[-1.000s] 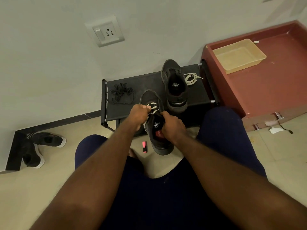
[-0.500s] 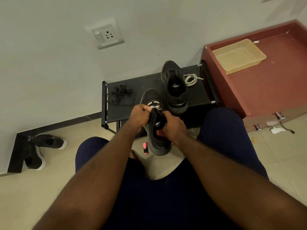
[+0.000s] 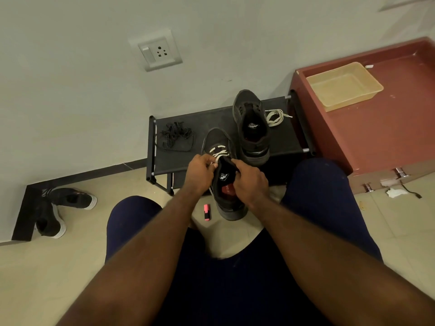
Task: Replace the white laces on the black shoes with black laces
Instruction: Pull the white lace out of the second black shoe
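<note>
Two black shoes, one view (head).

Held shoe (image 3: 229,208): toe rests on the front edge of the bench (image 3: 211,118), about mid-length; heel hangs off it toward you, above the floor between your knees. Long axis runs from you toward the wall, toe pointing away and a touch left, opening facing up.

Change over the last second: small. Your right hand (image 3: 250,182) has crept forward from the collar, and its curled fingers (image 3: 236,164) now grip the top of the tongue. Your left hand (image 3: 200,171) keeps its pinch on the white lace (image 3: 219,151) beside the tongue. The shoe itself has barely shifted. A few white crossings still show over the forefoot.

Meaning, as I judge it: unlacing of this shoe is partway, upper eyelets freed, lower ones left.

Second shoe (image 3: 253,128): on the bench toward its right end, toe to the wall, no lace visible. Loose white lace (image 3: 274,117) coiled just beside it, by the right back corner. Black laces (image 3: 175,137) heaped at the left end, well apart from both hands and seemingly untouched.
</note>
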`<state>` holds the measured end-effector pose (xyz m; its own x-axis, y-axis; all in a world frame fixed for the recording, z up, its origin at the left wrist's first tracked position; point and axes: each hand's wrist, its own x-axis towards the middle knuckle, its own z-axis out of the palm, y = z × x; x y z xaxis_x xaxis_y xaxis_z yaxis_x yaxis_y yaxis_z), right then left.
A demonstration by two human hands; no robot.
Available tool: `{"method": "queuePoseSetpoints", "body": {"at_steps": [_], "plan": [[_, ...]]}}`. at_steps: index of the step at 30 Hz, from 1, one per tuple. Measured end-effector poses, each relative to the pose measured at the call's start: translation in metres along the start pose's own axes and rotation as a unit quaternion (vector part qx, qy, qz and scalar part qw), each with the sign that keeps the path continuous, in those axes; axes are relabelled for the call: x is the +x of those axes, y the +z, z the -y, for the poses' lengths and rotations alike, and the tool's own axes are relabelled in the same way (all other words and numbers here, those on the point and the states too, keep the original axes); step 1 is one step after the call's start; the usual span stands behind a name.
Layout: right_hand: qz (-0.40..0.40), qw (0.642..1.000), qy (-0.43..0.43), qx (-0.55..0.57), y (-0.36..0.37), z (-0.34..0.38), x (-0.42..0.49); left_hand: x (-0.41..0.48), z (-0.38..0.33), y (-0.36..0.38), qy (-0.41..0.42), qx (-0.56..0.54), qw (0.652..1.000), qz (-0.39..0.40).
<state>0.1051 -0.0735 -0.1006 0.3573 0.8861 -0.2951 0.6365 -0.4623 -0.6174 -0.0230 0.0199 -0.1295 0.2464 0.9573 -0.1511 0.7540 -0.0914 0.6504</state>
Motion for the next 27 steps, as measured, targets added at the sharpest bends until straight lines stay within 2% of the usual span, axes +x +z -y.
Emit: {"method": "queuePoseSetpoints", "body": {"at_steps": [4,6,9,11,14,18,24,27], "plan": [[0.025,0.999,-0.006,-0.037,-0.001,-0.001,0.002,0.003,-0.012,-0.003,0.03,0.048,0.998,-0.032],[0.039,0.998,-0.013,-0.056,-0.004,-0.001,0.003,0.007,-0.026,-0.006,0.036,-0.016,0.999,-0.029],[0.043,0.998,-0.016,-0.054,-0.005,-0.001,0.005,0.019,-0.051,-0.014,0.0,-0.15,0.988,-0.028],[0.038,0.998,-0.016,-0.044,-0.004,-0.001,0.005,0.029,-0.057,-0.02,-0.014,-0.183,0.982,-0.041],[0.033,0.999,-0.017,-0.039,-0.004,-0.003,0.005,0.031,-0.044,-0.026,0.008,-0.068,0.997,-0.035],[0.046,0.998,-0.017,-0.045,-0.006,-0.002,0.006,0.02,-0.013,-0.016,0.044,0.107,0.99,0.074],[0.059,0.997,-0.008,-0.049,-0.001,-0.006,0.008,0.016,-0.006,-0.01,0.054,0.129,0.989,0.055],[0.075,0.996,-0.01,-0.056,-0.002,-0.006,0.009,0.024,-0.01,-0.01,-0.009,0.085,0.995,0.053]]}}
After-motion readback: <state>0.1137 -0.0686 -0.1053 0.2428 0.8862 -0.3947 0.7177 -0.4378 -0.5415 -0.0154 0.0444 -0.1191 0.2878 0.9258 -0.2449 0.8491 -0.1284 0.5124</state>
